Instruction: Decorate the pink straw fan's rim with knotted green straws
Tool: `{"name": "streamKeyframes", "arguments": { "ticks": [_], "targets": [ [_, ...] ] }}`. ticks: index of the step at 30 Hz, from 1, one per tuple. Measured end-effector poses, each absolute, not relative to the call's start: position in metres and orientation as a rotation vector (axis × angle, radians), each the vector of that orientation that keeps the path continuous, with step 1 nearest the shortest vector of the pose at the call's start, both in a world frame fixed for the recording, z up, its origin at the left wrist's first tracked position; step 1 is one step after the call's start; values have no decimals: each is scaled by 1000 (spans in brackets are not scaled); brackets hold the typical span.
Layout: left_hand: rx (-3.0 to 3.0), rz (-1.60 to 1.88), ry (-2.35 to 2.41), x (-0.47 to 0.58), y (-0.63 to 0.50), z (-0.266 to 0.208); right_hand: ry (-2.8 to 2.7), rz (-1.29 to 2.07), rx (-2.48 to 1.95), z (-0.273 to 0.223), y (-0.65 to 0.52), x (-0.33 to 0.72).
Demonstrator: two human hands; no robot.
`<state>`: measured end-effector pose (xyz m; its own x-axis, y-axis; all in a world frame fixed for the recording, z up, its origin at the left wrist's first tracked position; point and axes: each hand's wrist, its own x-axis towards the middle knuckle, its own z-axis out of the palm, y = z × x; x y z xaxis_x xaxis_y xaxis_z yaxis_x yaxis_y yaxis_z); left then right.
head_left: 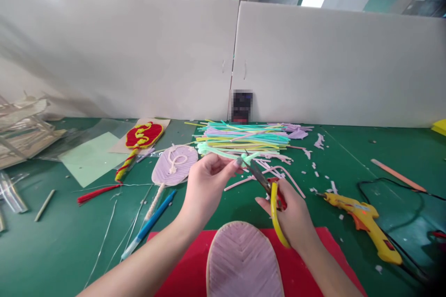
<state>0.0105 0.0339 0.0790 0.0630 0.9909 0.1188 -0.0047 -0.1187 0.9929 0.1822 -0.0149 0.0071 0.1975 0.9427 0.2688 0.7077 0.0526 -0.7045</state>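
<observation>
My left hand (211,181) is closed, pinching a light green pipe cleaner (223,152) that stretches out to both sides of its fingertips. In my right hand (291,209) is a pair of scissors (275,209) with yellow and red handles. The scissor blades meet the pipe cleaner just right of my left fingertips; whether they are cutting it I cannot tell. Below my hands, a lilac oval fan-shaped panel (245,260) lies on a red sheet (184,260). Beyond my hands is a pile of coloured pipe cleaners (244,134).
At right lies a yellow glue gun (365,225) with a black cord, near a peach stick (397,175). On the left are a lilac fan (179,162), a red and yellow fan (144,135), a red tassel (97,193) and a blue pen (149,225). Scraps dot the green table.
</observation>
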Motion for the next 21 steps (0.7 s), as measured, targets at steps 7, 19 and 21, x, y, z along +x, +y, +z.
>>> {"name": "streamKeyframes", "arguments": {
  "ticks": [7, 19, 21],
  "targets": [
    [1361, 1262, 1150, 10, 35, 76, -1610, 311, -1707, 4, -13, 187],
    [1366, 1243, 1167, 11, 40, 70, -1673, -22, -1744, 5, -13, 193],
    [1361, 1237, 1165, 11, 40, 70, -1717, -26, -1719, 6, -12, 194]
  ]
}}
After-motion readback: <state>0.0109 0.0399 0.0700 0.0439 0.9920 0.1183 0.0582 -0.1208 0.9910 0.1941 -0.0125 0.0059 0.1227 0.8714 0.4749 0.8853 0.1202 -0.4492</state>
